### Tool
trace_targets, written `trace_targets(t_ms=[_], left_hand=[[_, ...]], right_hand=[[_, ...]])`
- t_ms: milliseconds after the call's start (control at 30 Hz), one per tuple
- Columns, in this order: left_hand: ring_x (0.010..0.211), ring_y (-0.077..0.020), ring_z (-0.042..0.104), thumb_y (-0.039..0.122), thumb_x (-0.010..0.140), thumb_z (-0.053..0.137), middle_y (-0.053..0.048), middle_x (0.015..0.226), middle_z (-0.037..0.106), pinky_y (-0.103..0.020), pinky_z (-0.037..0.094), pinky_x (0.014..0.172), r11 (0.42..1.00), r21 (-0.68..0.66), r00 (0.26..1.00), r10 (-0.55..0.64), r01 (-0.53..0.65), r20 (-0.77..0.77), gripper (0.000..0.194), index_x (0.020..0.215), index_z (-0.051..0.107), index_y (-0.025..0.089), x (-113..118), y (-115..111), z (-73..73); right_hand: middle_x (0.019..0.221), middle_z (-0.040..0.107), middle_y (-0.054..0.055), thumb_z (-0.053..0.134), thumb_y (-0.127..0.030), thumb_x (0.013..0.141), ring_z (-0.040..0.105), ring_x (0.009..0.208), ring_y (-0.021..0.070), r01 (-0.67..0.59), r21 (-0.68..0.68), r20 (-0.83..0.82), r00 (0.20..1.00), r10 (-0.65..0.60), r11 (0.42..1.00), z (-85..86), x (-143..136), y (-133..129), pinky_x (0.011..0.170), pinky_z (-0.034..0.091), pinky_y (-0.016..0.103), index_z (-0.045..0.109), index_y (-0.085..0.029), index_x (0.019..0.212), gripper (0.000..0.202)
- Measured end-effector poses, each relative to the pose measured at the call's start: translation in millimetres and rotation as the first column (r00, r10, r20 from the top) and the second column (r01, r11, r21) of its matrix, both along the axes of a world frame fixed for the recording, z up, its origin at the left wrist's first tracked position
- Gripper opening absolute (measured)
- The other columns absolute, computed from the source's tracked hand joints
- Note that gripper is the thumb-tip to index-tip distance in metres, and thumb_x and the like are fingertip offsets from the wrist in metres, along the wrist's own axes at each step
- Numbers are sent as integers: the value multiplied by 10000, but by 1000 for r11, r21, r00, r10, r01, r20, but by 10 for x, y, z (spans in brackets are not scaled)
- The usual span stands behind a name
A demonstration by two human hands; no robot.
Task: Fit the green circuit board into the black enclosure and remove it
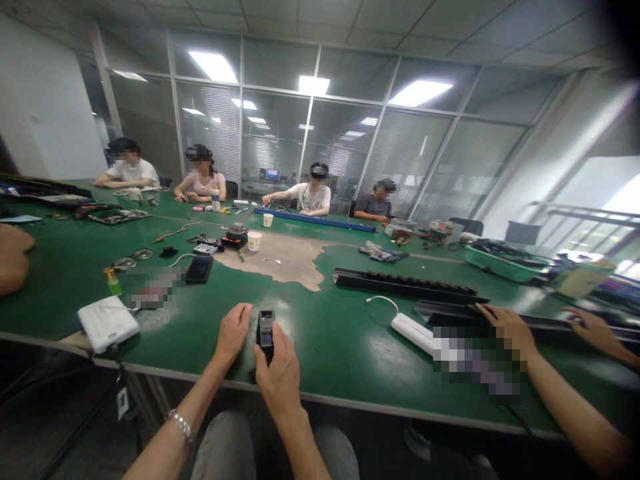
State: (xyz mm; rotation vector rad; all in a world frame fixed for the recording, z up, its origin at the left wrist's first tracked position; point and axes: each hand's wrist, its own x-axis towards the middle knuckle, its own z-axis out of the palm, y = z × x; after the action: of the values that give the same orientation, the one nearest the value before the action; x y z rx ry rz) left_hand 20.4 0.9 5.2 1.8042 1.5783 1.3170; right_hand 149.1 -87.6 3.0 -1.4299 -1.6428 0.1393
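Observation:
Near the front edge of the green table (345, 347), my right hand (281, 367) is wrapped round a small black device (267, 327) with a grey top part. The device stands upright, its lower end hidden by my fingers. My left hand (234, 333) rests just left of the device, apart from it, with its fingers together and curved; no object shows in it. A silver bracelet (181, 425) is on my left wrist.
A white box (108, 323), a phone (199, 269) and a green bottle (113, 281) lie left. Paper cups (254, 241) stand ahead. Right are a white power bank (413, 333), black rails (405, 285) and another person's hands (510, 333). Several people sit across the table.

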Motion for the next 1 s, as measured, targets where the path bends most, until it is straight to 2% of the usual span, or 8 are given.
trace_targets(t_ms=[200, 367, 433, 500, 600, 733, 933, 1000], left_hand=[[838, -181, 635, 461, 912, 355, -42, 901, 695, -291, 461, 778, 1000, 2, 1000, -1, 1, -11, 386, 936, 652, 216, 5, 7, 0], [812, -178, 635, 463, 913, 343, -40, 882, 695, -279, 466, 741, 1000, -3, 1000, -12, 12, -8, 396, 955, 650, 216, 5, -6, 13], [807, -175, 636, 462, 914, 342, -41, 877, 696, -276, 466, 738, 1000, 4, 1000, -9, 9, -7, 398, 949, 652, 213, 8, -7, 13], [808, -174, 637, 459, 914, 344, -44, 876, 698, -276, 466, 744, 1000, 10, 1000, -1, 1, -10, 397, 938, 654, 211, 12, -3, 10], [835, -178, 639, 452, 915, 348, -50, 891, 698, -284, 464, 772, 1000, 18, 1000, 8, -7, -23, 393, 934, 655, 207, 12, 6, 2], [849, -178, 637, 449, 918, 349, -50, 900, 696, -288, 460, 789, 1000, 14, 1000, 9, -9, -17, 386, 928, 652, 208, 8, 7, -4], [841, -173, 629, 438, 922, 341, -45, 894, 691, -279, 458, 778, 1000, 18, 1000, 6, -6, -7, 382, 908, 649, 213, 18, 6, 5], [840, -173, 629, 437, 922, 338, -46, 894, 690, -277, 458, 777, 1000, 18, 1000, 10, -10, -9, 383, 907, 649, 212, 19, 7, 9]], right_hand=[[1284, 586, 151, 633, -234, 789, 562, 1180, 268, -41, 1, -59, 997, 41, 999, 122, 63, 41, 1011, 444, 410, 508, -120, 1333, 569], [1326, 560, 120, 584, -303, 848, 526, 1230, 229, -9, 42, -223, 975, 18, 999, 384, 213, 5, 1042, 417, 369, 478, -145, 1361, 548], [1333, 553, 124, 564, -327, 862, 520, 1235, 234, 35, 61, -236, 972, -19, 998, 417, 335, 1, 1042, 415, 386, 470, -145, 1367, 546], [1313, 567, 138, 563, -324, 852, 538, 1213, 249, 67, 56, -194, 979, -55, 996, 362, 464, 16, 1034, 421, 404, 487, -134, 1354, 542], [1262, 602, 154, 571, -286, 825, 569, 1172, 261, 71, 20, -99, 993, -69, 997, 177, 602, 53, 1023, 433, 417, 529, -106, 1312, 522], [1286, 582, 156, 548, -263, 832, 549, 1195, 258, 53, 10, -35, 998, -52, 999, -15, 642, 67, 1033, 424, 428, 508, -99, 1324, 520], [1426, 435, 172, 591, -305, 817, 418, 1311, 309, 80, 31, 69, 994, -82, 996, -30, 665, 34, 1061, 375, 495, 475, -126, 1360, 584], [1421, 443, 171, 593, -302, 814, 428, 1304, 306, 67, 37, 94, 993, -70, 997, -40, 682, 46, 1057, 381, 492, 472, -131, 1364, 588]])
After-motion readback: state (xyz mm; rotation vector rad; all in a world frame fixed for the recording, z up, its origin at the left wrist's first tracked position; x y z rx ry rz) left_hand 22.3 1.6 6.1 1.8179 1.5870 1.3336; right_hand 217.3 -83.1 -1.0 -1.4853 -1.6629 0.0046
